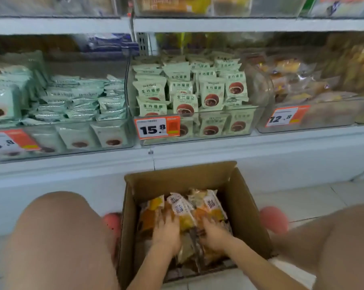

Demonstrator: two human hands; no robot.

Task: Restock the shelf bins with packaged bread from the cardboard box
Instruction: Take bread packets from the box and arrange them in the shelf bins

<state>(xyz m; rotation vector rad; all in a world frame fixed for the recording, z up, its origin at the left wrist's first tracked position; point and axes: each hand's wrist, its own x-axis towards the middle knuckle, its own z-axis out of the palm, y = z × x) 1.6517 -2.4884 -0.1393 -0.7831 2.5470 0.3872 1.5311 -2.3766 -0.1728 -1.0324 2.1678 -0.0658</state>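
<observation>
Head view: I note both hands inside the cardboard box (197,181), left hand (166,231) and right hand (213,233) each gripping bread packets (206,208); shelf bins (195,126) above.

Both hands, left (166,232) and right (213,233), on bread packets (206,208) inside the cardboard box (245,208) below stocked shelf bins (197,130).

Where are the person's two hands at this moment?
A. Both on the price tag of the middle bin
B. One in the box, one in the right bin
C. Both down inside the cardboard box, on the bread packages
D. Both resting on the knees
C: the left hand and the right hand are both inside the cardboard box, on the bread packages.
</observation>
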